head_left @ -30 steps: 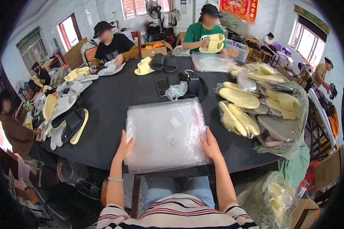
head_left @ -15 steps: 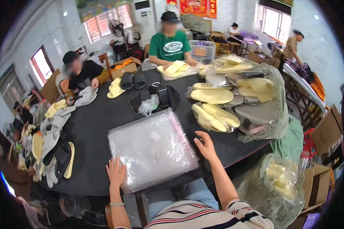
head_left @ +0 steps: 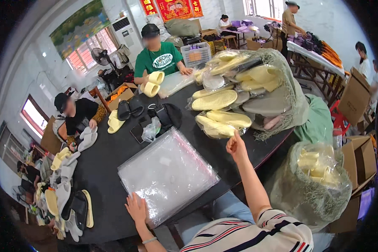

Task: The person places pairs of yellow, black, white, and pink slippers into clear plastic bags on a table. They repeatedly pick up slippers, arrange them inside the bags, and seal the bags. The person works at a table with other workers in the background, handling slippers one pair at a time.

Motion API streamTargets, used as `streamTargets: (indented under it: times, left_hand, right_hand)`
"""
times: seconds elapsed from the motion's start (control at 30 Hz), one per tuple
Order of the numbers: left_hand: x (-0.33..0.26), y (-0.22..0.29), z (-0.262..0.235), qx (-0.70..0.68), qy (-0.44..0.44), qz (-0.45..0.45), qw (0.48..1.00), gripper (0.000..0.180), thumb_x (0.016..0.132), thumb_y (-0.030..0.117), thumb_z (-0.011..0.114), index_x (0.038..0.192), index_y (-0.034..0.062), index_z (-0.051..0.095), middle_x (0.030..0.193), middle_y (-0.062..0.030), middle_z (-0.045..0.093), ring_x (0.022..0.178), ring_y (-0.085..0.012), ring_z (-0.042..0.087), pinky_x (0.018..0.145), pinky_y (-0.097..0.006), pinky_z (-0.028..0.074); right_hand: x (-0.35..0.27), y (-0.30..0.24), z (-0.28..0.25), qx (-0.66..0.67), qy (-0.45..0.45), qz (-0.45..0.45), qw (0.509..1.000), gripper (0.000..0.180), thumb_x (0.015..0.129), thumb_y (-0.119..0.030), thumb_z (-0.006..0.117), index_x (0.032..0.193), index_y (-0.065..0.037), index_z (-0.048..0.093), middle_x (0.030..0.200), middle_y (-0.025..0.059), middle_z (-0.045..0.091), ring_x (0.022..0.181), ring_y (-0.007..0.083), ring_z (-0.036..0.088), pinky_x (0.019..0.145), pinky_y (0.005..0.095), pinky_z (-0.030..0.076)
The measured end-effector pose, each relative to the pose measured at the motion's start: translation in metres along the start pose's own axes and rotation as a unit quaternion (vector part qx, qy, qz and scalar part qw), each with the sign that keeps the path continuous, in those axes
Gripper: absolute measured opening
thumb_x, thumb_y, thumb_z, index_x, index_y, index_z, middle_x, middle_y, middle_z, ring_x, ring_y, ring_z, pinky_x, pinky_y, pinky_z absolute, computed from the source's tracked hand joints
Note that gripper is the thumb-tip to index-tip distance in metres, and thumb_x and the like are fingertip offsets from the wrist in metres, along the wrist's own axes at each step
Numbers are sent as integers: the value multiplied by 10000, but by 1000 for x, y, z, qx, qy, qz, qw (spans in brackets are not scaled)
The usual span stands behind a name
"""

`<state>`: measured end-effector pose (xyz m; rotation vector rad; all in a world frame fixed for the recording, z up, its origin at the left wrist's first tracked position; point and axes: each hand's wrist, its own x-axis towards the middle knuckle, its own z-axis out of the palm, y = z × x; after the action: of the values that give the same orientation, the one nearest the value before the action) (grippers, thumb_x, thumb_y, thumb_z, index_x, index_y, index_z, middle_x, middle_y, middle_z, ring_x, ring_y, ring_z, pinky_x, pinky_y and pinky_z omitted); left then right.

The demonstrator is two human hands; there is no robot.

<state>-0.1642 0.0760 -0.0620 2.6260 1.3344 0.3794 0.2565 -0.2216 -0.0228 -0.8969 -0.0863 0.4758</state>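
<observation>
A stack of clear plastic bags (head_left: 166, 172) lies flat on the black table in front of me. My left hand (head_left: 137, 208) rests on the near left edge of that stack, fingers spread. To the right, my right hand (head_left: 237, 148) reaches up to a pair of yellow slippers in a clear bag (head_left: 227, 119). Its fingers are curled, with thumb and index finger pinched at the bag's near edge. Behind that pair, more bagged slippers (head_left: 214, 100), yellow and grey, spill from a green mesh sack (head_left: 296, 92) lying on its side.
Across the black table (head_left: 103, 164), a person in green (head_left: 157, 59) holds yellow slippers (head_left: 153, 84). Another person in black (head_left: 77, 115) sits at the left, near loose slippers (head_left: 63, 189). A phone and a crumpled bag (head_left: 151, 129) lie mid-table. A second filled sack (head_left: 308, 193) stands at my right.
My right hand has moved from beside the bag stack up to the bagged yellow slippers, its fingers closing. The view has turned right. The person in green has lifted the yellow slippers.
</observation>
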Motion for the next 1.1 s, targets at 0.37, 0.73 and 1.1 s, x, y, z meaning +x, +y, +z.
streamTargets:
  times: [0.37, 0.73, 1.1]
  left_hand:
    - [1, 5, -1, -12, -10, -9, 1000, 645, 927, 431, 511, 1457, 99, 353, 1495, -208, 317, 1413, -340, 241, 1157, -498, 108]
    - [9, 65, -42, 26, 49, 98, 994, 623, 877, 505, 555, 1365, 123, 496, 1463, -253, 336, 1377, -396, 291, 1122, -574, 160]
    - [-18, 128, -9, 98, -96, 177, 975, 697, 844, 592, 539, 1412, 199, 446, 1471, -169, 377, 1389, -355, 292, 1138, -549, 143]
  right_hand:
    - [-12, 23, -12, 51, 127, -69, 988, 203, 846, -218, 601, 741, -50, 554, 590, 36, 509, 494, 128, 477, 459, 287, 340]
    - [-69, -117, 37, -277, 12, -384, 881, 306, 845, -113, 692, 644, -34, 476, 642, -39, 496, 591, 43, 390, 526, 237, 292]
    - [-154, -71, 231, -587, -309, -505, 553, 331, 739, -367, 718, 638, -73, 604, 562, 73, 563, 505, 266, 597, 483, 366, 464]
